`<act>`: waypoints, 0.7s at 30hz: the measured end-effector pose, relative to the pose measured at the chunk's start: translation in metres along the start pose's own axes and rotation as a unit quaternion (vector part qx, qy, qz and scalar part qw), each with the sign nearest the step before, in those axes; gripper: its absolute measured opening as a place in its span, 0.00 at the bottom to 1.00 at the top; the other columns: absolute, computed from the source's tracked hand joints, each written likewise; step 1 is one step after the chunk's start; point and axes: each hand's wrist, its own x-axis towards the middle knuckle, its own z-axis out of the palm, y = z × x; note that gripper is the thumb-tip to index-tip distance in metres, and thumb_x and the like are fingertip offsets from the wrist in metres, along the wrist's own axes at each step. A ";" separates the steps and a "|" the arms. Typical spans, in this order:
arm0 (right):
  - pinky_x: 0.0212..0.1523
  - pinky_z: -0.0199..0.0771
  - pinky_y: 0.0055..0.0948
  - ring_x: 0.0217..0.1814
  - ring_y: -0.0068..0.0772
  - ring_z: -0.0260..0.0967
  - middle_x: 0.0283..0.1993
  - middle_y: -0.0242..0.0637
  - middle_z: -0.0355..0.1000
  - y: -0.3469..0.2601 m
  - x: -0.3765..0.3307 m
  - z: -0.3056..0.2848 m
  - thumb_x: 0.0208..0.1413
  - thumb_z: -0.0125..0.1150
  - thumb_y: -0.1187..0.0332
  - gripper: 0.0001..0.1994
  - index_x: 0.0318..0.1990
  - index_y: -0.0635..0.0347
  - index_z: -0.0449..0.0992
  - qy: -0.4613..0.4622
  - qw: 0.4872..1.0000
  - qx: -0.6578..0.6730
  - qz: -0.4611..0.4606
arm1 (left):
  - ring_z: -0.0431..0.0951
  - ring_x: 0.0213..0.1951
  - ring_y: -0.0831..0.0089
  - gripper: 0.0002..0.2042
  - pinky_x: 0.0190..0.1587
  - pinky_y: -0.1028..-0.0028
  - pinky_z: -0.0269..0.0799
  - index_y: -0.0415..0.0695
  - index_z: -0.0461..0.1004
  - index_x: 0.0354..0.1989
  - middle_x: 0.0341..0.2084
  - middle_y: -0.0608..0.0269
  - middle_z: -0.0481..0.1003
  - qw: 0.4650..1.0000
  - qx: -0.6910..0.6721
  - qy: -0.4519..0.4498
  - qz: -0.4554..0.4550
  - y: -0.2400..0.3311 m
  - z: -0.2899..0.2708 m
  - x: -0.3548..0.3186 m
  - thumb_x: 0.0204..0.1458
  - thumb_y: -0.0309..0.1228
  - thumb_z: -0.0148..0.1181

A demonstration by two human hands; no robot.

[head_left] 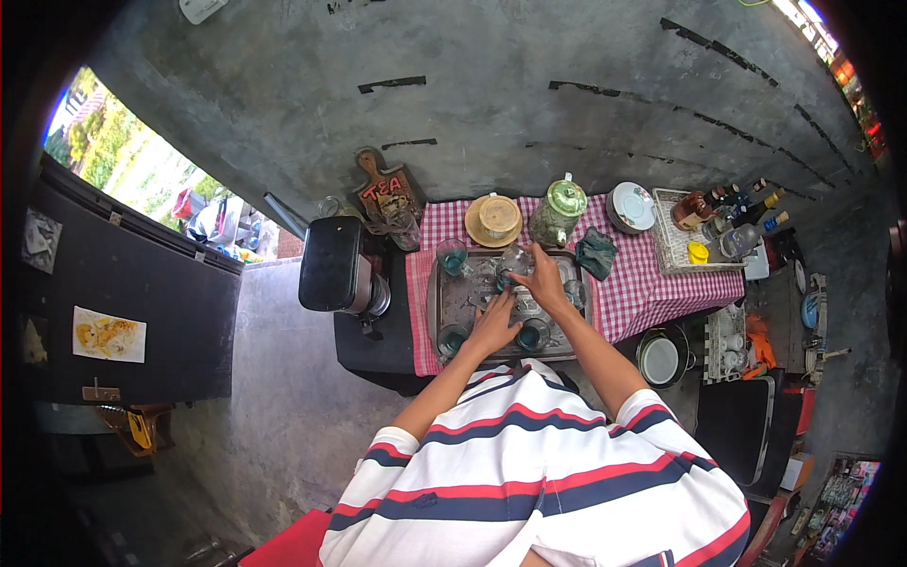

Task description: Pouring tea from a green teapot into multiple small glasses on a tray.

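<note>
On a metal tray several clear glasses with a blue-green tint stand around my hands. My right hand is closed around one drinking glass at the tray's far middle. My left hand reaches to the near side of that glass, fingers stretched out and thumb apart; its fingertips are close to the glass, and whether they touch it I cannot tell. Another glass stands at the far left, one at the near left, one just right of my left thumb. My right wrist partly covers a glass.
Behind the tray, on a red-checked cloth, are a yellowish cup on a saucer, a green-lidded glass jar, a dark green cloth and stacked plates. A white basket holds bottles. A black appliance stands left.
</note>
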 end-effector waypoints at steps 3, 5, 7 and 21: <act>0.48 0.73 0.42 0.51 0.56 0.73 0.47 0.54 0.74 -0.005 -0.003 0.001 0.40 0.78 0.67 0.31 0.51 0.68 0.68 0.001 1.000 -0.009 0.007 | 0.52 0.70 0.51 0.38 0.64 0.32 0.48 0.44 0.50 0.71 0.73 0.52 0.42 1.000 0.021 0.008 -0.010 0.003 0.006 0.001 0.54 0.41 0.59; 0.49 0.73 0.43 0.53 0.57 0.72 0.48 0.55 0.74 -0.009 -0.004 0.002 0.40 0.78 0.67 0.31 0.51 0.68 0.68 0.052 0.997 0.043 -0.031 | 0.54 0.69 0.50 0.37 0.63 0.32 0.48 0.46 0.50 0.71 0.73 0.53 0.42 0.999 0.026 0.015 -0.013 0.006 0.007 0.000 0.54 0.39 0.58; 0.49 0.73 0.43 0.53 0.57 0.72 0.49 0.55 0.73 -0.008 -0.004 0.002 0.40 0.78 0.67 0.31 0.51 0.68 0.68 0.042 0.998 0.025 -0.029 | 0.56 0.68 0.49 0.37 0.63 0.31 0.48 0.46 0.50 0.71 0.74 0.53 0.41 1.000 0.016 0.003 -0.027 0.010 0.005 0.001 0.54 0.39 0.58; 0.51 0.72 0.41 0.53 0.54 0.73 0.49 0.53 0.74 -0.003 -0.015 -0.004 0.40 0.79 0.66 0.31 0.50 0.68 0.68 0.056 0.997 0.042 0.044 | 0.54 0.68 0.47 0.38 0.63 0.33 0.49 0.48 0.49 0.72 0.74 0.53 0.37 0.999 0.042 -0.002 -0.020 0.008 0.006 -0.001 0.53 0.40 0.59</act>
